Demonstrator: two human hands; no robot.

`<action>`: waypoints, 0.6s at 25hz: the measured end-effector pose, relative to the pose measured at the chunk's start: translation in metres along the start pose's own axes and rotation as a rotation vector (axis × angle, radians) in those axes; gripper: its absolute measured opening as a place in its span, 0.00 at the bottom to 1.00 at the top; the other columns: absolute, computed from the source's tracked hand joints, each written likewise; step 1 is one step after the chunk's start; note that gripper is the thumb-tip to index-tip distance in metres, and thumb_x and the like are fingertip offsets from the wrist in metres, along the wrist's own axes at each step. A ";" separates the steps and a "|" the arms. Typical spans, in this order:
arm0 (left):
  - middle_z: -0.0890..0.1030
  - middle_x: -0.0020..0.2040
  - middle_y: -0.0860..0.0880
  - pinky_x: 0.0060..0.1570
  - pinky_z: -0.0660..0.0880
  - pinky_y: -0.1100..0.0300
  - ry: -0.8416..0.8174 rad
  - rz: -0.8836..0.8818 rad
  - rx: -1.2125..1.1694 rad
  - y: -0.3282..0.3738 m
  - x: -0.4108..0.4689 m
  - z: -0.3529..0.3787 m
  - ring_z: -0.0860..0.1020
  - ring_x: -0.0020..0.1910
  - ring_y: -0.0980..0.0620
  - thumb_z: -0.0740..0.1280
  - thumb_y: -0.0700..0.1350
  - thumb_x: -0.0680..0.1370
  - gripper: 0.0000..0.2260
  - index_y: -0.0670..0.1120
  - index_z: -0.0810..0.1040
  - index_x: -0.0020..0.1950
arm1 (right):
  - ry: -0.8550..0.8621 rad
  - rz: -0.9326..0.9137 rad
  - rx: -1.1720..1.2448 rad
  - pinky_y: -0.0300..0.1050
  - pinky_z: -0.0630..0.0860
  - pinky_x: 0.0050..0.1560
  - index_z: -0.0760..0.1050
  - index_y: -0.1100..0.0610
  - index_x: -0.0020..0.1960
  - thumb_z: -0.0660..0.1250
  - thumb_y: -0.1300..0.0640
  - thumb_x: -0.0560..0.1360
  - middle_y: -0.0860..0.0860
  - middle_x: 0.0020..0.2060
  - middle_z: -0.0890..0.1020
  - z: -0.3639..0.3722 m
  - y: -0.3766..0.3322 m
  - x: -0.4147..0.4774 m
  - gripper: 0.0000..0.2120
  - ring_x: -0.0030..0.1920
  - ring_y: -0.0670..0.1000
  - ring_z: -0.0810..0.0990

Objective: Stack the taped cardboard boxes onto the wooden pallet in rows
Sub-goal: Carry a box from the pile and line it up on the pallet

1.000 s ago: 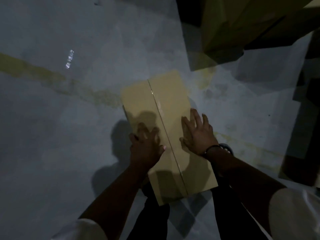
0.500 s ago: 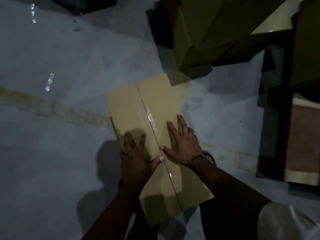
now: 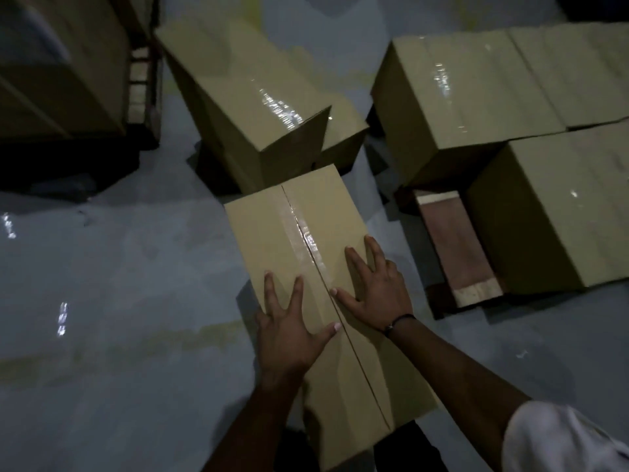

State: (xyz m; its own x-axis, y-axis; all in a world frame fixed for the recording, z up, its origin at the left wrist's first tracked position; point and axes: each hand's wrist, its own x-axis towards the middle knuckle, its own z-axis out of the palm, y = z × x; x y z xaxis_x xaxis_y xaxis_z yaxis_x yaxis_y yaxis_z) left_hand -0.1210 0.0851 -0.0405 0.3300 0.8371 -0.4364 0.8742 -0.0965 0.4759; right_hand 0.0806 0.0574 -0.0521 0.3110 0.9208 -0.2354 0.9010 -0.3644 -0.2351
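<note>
Head view: one taped cardboard box (image 3: 306, 253), near centre, with both hands flat on its top. Left hand (image 3: 289, 332) and right hand (image 3: 374, 291) lie either side of the tape seam, fingers spread. Wooden pallet (image 3: 456, 247) at right, one bare plank showing among stacked boxes (image 3: 476, 97). Tilted box (image 3: 252, 107) just beyond, far centre. More cartons (image 3: 61, 63) far left. Grey floor (image 3: 119, 301).

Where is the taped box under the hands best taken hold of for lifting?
Probably take the box by its two long sides, one hand from each: its flat, taped-shut top gives the left hand and right hand lying there no grip.
</note>
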 end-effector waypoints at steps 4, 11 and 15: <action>0.28 0.80 0.52 0.65 0.73 0.41 -0.009 0.148 0.119 0.097 0.008 0.024 0.58 0.76 0.30 0.64 0.78 0.66 0.51 0.64 0.45 0.82 | 0.092 0.142 0.046 0.61 0.68 0.69 0.51 0.42 0.80 0.59 0.26 0.72 0.51 0.81 0.43 -0.050 0.089 -0.021 0.42 0.73 0.63 0.63; 0.24 0.78 0.51 0.66 0.73 0.42 -0.123 0.254 0.200 0.263 0.022 0.116 0.58 0.77 0.29 0.66 0.76 0.68 0.52 0.62 0.40 0.82 | 0.134 0.290 0.045 0.62 0.67 0.71 0.54 0.44 0.80 0.60 0.27 0.72 0.52 0.81 0.46 -0.094 0.272 -0.042 0.43 0.78 0.60 0.57; 0.23 0.78 0.52 0.68 0.71 0.40 -0.175 0.222 0.196 0.339 0.035 0.159 0.54 0.78 0.29 0.67 0.77 0.67 0.54 0.62 0.39 0.82 | 0.094 0.312 0.054 0.62 0.70 0.67 0.52 0.43 0.80 0.58 0.25 0.71 0.51 0.81 0.43 -0.111 0.359 -0.033 0.43 0.73 0.62 0.64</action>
State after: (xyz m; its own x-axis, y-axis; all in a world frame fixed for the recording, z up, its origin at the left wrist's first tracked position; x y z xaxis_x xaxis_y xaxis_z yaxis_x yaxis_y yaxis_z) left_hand 0.2436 -0.0041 -0.0163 0.5613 0.6808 -0.4706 0.8202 -0.3819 0.4258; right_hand 0.4277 -0.0884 -0.0241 0.5984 0.7714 -0.2164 0.7412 -0.6356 -0.2159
